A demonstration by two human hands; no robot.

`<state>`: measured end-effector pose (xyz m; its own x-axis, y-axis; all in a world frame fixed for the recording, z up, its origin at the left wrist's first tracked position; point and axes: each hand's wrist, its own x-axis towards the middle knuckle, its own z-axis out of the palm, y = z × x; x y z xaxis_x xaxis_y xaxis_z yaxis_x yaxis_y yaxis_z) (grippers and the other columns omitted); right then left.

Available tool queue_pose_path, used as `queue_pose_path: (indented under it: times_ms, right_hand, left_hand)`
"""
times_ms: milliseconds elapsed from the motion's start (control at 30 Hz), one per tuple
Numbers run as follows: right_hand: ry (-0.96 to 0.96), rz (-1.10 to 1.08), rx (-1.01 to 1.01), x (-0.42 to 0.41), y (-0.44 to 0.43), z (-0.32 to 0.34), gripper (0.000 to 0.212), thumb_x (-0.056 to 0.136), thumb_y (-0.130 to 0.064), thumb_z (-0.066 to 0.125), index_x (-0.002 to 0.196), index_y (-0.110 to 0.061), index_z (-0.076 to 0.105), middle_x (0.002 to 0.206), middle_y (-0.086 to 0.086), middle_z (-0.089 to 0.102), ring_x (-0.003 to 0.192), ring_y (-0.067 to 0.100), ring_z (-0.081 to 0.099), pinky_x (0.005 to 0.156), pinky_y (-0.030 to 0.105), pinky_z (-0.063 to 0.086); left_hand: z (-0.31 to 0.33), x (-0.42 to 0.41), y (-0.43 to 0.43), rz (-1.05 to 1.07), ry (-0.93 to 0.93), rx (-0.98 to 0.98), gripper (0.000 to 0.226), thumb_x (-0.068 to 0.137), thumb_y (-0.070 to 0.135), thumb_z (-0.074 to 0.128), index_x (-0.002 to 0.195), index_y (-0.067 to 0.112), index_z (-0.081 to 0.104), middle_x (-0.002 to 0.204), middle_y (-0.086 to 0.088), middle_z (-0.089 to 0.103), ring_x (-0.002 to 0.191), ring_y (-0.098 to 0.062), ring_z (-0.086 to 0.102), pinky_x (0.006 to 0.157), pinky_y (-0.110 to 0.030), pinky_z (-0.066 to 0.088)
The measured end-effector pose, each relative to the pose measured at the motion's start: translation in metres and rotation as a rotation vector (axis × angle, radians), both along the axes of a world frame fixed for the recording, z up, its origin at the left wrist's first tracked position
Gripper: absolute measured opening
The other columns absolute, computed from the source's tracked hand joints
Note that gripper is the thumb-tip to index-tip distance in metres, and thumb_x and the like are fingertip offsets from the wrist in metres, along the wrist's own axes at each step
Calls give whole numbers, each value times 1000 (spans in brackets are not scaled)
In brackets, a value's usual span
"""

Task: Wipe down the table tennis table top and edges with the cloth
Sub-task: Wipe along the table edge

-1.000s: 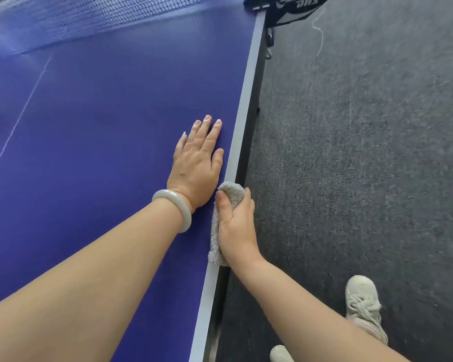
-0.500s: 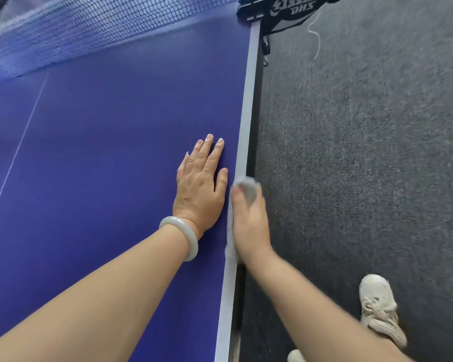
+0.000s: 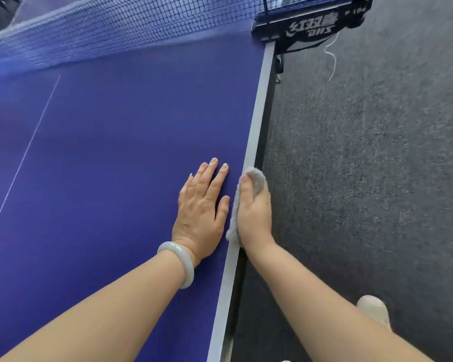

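Observation:
The blue table tennis table [image 3: 110, 158] fills the left of the view, with its pale side edge [image 3: 256, 121] running up toward the net. My right hand [image 3: 254, 210] grips a grey cloth [image 3: 256, 178] folded over that edge, thumb on top and fingers hidden down the side. My left hand [image 3: 202, 212] lies flat on the table top just left of the cloth, fingers straight, a pale bangle on the wrist.
The net [image 3: 115, 30] crosses the top, fixed by a black clamp post [image 3: 311, 24] at the table's corner. Dark grey carpet [image 3: 377, 178] lies to the right. My light shoe [image 3: 374, 309] stands on it at lower right.
My right hand has slid the cloth along the edge toward the net. My left hand has moved forward on the table top beside it, and the net is nearer.

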<state>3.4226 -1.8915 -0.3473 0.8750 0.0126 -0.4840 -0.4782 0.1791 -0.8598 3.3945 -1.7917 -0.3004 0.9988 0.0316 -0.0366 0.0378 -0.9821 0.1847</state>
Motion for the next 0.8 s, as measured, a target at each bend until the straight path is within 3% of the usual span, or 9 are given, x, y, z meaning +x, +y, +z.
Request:
queue_pose_path:
  times_ms: [133,200,267,400,633,733,800]
  right_hand:
    - [53,145,-6,-70,-10,17,72,91,-59,42,145,-11,39,139,2,46,133,12,42,115,32,33]
    - [33,155,-33,-41,-12,15,64,96,-51,46,143,-7,40,139,8,46,132,17,43,113,30,32]
    - [46,132,-78,13,-9,14,57,100,-43,48,138,-1,44,137,16,50,130,25,47,113,35,35]
    - [64,85,-111,97,-5,15,55,99,-53,45,116,-1,53,118,14,60,105,27,60,98,46,48]
    - [31,242,-144,103,-17,16,65,100,-54,41,131,2,49,129,20,57,115,31,58,100,42,47]
    - [23,260,-155,102,-17,20,64,100,-53,40,129,3,49,129,21,57,116,32,58,101,45,46]
    - [36,255,-155,102,-17,19,64,101,-52,41,129,4,48,128,19,56,115,32,57,103,48,45]
  left_hand:
    - [0,0,0,10,12,13,56,100,34,30,155,25,24,163,7,16,151,-8,6,124,-36,7]
    - [0,1,0,12,15,17,57,100,35,29,155,25,24,163,7,16,151,-8,6,124,-36,7]
    - [-1,1,0,7,19,22,57,99,35,29,155,24,24,163,6,16,151,-9,7,124,-37,8]
    - [1,2,0,12,31,26,57,99,37,27,156,25,23,164,7,15,151,-9,6,124,-38,8]
    - [7,0,-6,32,71,20,59,98,39,23,155,24,23,163,6,15,151,-12,8,124,-39,9]
    - [12,2,-9,30,72,36,59,97,39,24,153,22,30,160,3,23,149,-16,18,122,-42,15]
    - [18,12,-6,18,18,37,51,98,35,29,141,19,50,148,1,44,134,-21,40,112,-46,34]
